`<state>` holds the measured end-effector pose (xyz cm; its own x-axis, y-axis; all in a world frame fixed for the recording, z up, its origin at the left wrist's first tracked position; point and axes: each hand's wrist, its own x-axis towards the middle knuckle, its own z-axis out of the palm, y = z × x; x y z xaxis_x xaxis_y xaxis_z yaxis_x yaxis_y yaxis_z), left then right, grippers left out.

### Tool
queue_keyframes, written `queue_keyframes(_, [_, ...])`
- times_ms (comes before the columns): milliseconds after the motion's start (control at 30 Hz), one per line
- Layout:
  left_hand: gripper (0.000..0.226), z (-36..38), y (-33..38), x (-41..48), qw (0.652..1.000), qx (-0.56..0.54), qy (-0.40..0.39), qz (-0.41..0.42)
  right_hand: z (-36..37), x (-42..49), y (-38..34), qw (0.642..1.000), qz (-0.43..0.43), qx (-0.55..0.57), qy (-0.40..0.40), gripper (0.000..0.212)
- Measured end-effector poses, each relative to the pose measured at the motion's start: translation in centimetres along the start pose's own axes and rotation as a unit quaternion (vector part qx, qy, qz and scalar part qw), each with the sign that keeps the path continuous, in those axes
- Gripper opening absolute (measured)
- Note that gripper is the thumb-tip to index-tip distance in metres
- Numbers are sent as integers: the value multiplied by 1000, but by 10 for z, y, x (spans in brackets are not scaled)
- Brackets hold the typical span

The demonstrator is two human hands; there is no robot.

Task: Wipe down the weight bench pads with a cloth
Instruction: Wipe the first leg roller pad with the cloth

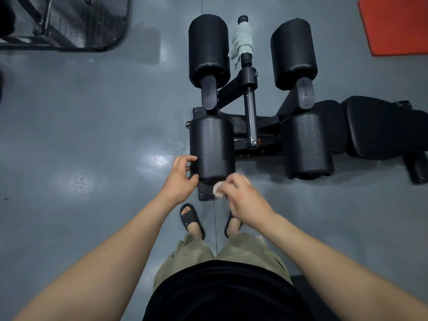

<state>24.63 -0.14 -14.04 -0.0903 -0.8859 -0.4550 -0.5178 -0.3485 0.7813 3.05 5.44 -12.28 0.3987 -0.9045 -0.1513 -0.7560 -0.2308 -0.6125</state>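
Beyond the black shirt (227, 295), the left hand (183, 179) grips the near roller pad (212, 144) by its end. The right hand (243, 200) pinches a white cloth (217, 189) beside it.

Head view, down onto bench pads (212, 148)

Left hand (183, 174) on roller pad (212, 147)

- Left hand (183, 176) grips the near pad (212, 144) at its left edge.
- Cloth (217, 189), in the right hand (243, 198), just right of that grip.
- Second pad (208, 47) beyond the grip.
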Motion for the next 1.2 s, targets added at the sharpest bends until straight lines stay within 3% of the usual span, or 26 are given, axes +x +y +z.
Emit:
queue_keyframes(167, [43,2,0,-3,1000,-16,4,2,-21,55,-1,991,60,22,114,32])
queue_keyframes(333, [45,4,0,-1,1000,18,-6,16,-1,41,-10,996,50,8,78,40])
queue_keyframes(500, [50,4,4,-1,997,52,-2,57,-9,45,-2,995,69,4,68,36])
queue_keyframes(833, [50,-1,0,1,999,-12,1,-43,-25,121,-16,981,135,-115,77,33])
queue_keyframes(1000, [51,7,-2,-2,1000,-16,18,-1,-42,160,-9,980,154,-96,84,34])
queue_keyframes(1200, [54,10,3,-1,998,33,23,42,-47,175,-1,983,118,-89,105,36])
